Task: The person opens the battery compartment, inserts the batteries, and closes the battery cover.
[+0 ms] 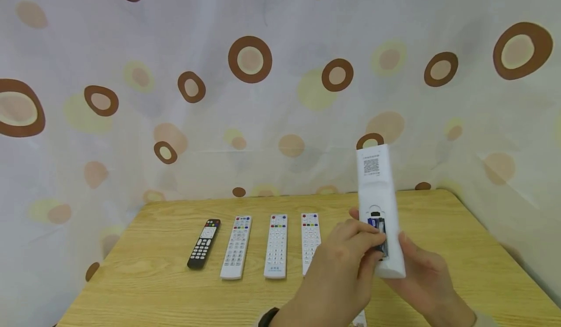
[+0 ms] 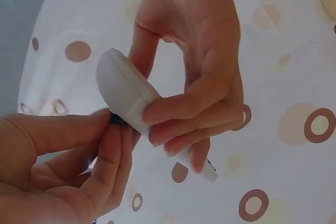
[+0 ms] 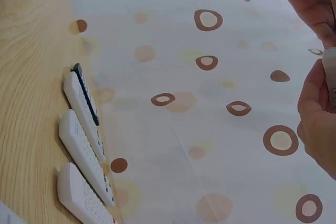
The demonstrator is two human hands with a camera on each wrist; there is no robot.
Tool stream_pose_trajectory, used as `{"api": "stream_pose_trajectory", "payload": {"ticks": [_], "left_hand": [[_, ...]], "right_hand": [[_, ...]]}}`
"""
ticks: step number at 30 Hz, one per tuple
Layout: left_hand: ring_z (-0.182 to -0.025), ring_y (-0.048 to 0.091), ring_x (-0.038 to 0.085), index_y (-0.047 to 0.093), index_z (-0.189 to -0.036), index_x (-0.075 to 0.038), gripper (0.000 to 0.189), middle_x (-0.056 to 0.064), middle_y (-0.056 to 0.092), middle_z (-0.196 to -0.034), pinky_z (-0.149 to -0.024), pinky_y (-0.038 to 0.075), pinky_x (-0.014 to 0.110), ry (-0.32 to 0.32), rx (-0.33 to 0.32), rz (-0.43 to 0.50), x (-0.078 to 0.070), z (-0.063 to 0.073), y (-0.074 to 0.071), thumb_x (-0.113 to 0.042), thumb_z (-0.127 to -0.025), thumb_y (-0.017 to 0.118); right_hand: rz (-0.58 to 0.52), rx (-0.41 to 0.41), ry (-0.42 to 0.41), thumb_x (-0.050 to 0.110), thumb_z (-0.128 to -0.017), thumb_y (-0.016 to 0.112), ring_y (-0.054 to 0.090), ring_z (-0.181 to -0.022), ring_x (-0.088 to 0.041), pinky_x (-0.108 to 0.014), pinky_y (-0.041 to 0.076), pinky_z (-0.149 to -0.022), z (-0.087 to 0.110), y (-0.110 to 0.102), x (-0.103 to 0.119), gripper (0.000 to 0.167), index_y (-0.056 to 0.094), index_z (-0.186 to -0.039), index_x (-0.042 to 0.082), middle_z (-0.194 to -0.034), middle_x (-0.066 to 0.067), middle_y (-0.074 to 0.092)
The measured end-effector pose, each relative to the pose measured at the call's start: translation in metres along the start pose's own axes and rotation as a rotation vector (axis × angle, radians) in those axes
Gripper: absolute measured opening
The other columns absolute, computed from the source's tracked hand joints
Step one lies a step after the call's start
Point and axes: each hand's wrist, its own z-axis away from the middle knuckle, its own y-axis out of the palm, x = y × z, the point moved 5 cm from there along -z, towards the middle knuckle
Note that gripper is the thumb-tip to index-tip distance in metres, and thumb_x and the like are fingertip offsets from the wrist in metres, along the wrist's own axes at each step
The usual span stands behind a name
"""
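Observation:
A white remote control (image 1: 367, 195) is held upright with its back facing me, showing a printed code and an uncovered battery compartment. My right hand (image 1: 424, 274) grips it from behind and the right side. At the compartment, thumb and fingers of my left hand (image 1: 337, 263) pinch a dark blue battery (image 2: 116, 119), seen end-on in the left wrist view. Blue and grey battery casing shows in the compartment in the head view; my left fingertips cover its lower part. Only an edge of the remote appears in the right wrist view.
Left of my hands on the wooden table (image 1: 144, 259) lie a black remote (image 1: 204, 244) and three white remotes, (image 1: 236, 246) the leftmost of them. Part of another white item (image 1: 360, 318) shows below my left hand. A spotted cloth (image 1: 280, 103) hangs behind.

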Motion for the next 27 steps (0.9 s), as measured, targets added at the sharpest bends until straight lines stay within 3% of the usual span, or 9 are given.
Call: {"api": "stream_pose_trajectory", "payload": {"ticks": [6, 13, 16, 20, 23, 27], "left_hand": [[-0.091, 0.061, 0.012, 0.073, -0.086, -0.004, 0.009, 0.002, 0.068, -0.096, -0.083, 0.043, 0.008, 0.024, -0.09, 0.028, 0.006, -0.001, -0.001, -0.002, -0.079, 0.077], [-0.089, 0.061, 0.01, 0.075, -0.08, -0.005, 0.008, 0.001, 0.07, -0.09, -0.084, 0.042, 0.007, 0.026, -0.058, 0.03, 0.01, -0.002, 0.001, 0.002, -0.077, 0.076], [-0.088, 0.06, 0.01, 0.075, -0.081, -0.006, 0.011, -0.001, 0.07, -0.09, -0.086, 0.042, 0.008, 0.092, -0.078, -0.052, 0.008, 0.0, 0.003, 0.004, -0.077, 0.075], [-0.088, 0.059, 0.009, 0.074, -0.084, -0.01, 0.018, -0.004, 0.07, -0.093, -0.089, 0.042, 0.009, 0.197, -0.097, -0.235, 0.006, 0.004, 0.009, 0.006, -0.076, 0.074], [-0.089, 0.059, 0.01, 0.075, -0.096, -0.009, 0.025, -0.003, 0.071, -0.104, -0.087, 0.041, 0.008, 0.183, -0.006, -0.245, 0.013, 0.006, 0.017, 0.007, -0.078, 0.072], [-0.096, 0.06, 0.01, 0.068, -0.119, -0.007, 0.033, 0.0, 0.064, -0.123, -0.084, 0.04, 0.006, 0.091, 0.157, -0.09, 0.035, 0.009, 0.03, 0.006, -0.088, 0.063]], "right_hand": [[0.028, -0.029, 0.019, 0.019, -0.102, 0.008, 0.039, -0.13, -0.024, -0.034, 0.026, -0.113, 0.001, -0.002, -0.002, 0.052, 0.021, -0.151, 0.008, -0.156, -0.012, 0.024], [0.055, -0.078, 0.053, 0.019, -0.102, 0.007, 0.04, -0.128, -0.023, -0.035, 0.027, -0.112, 0.002, -0.003, -0.004, 0.052, 0.025, -0.15, 0.011, -0.154, -0.009, 0.028], [0.058, -0.082, 0.057, 0.018, -0.102, 0.007, 0.04, -0.128, -0.023, -0.035, 0.026, -0.112, 0.003, -0.003, -0.005, 0.052, 0.025, -0.15, 0.011, -0.154, -0.009, 0.028], [0.084, -0.082, 0.066, 0.017, -0.102, 0.007, 0.037, -0.132, -0.024, -0.038, 0.025, -0.113, 0.006, -0.006, -0.004, 0.052, 0.023, -0.152, 0.013, -0.157, -0.01, 0.024], [0.105, -0.101, 0.068, 0.017, -0.103, 0.005, 0.034, -0.136, -0.025, -0.039, 0.024, -0.114, 0.011, -0.01, 0.001, 0.052, 0.023, -0.152, 0.015, -0.158, -0.01, 0.02], [0.058, -0.15, 0.051, 0.018, -0.103, 0.001, 0.033, -0.137, -0.025, -0.038, 0.023, -0.115, 0.018, -0.019, 0.01, 0.054, 0.028, -0.15, 0.017, -0.157, -0.01, 0.024]]}}
